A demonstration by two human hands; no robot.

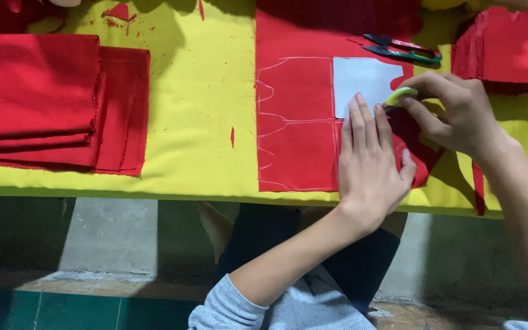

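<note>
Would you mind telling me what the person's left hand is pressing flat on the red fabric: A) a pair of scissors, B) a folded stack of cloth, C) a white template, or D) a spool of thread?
C: the left hand lies fingers-flat on the white template on the red fabric, while the right hand holds a pale green chalk piece at its edge.

A wide strip of yellow cloth (203, 104) is lying open to the left of the red fabric sheet (294, 122), giving a hand easy passage there. Farther left of that sheet, a folded red stack (44, 98) is blocking the way. Just beyond the sheet's far right corner, scissors (404, 50) are sitting in the path, and a pile of red cut pieces (502, 49) is crowding its right side.
</note>
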